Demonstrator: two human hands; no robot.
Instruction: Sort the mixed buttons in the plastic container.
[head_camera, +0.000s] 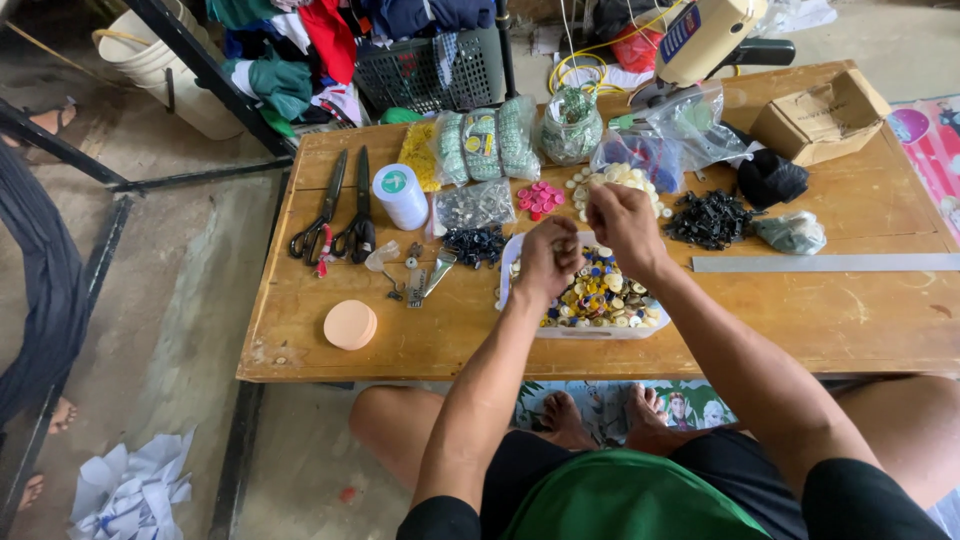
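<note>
Nearest the camera, bare knees and feet tucked under the near edge of a low wooden table (820, 330). Just above that edge, a white tray (600, 331) heaped with mixed buttons (600, 295) in yellow, blue and white, standing near the middle of the near edge. Over the tray, left hand (548, 258) curled shut, fingertips pinched together; whether a button sits between them, cannot tell. Right hand (624, 222) just beside it and slightly farther, likewise closed with thumb and fingers pinched on something too small to make out. Both hands close together, not quite touching.

Toward the near left corner, a round peach-coloured lid (350, 325), alone. Left of the tray, a small pile of dark buttons (474, 245), a metal clip (436, 274) and small bits. Farther left, two pairs of black-handled scissors (340, 210) side by side, blades pointing to the far edge, with a white thread spool (399, 196) just beside them.

Right of the tray, a long metal ruler (825, 263) running to the right edge. Beyond it, a heap of black buttons (710, 218), a grey bundle (792, 232) and a black pouch (770, 180).

Behind the hands, pink buttons (540, 199) and cream buttons (610, 180) in loose piles. Along the far edge, clear bags of buttons (480, 145), a glass jar (570, 130) and a cardboard box (822, 118) at the far right corner.
</note>
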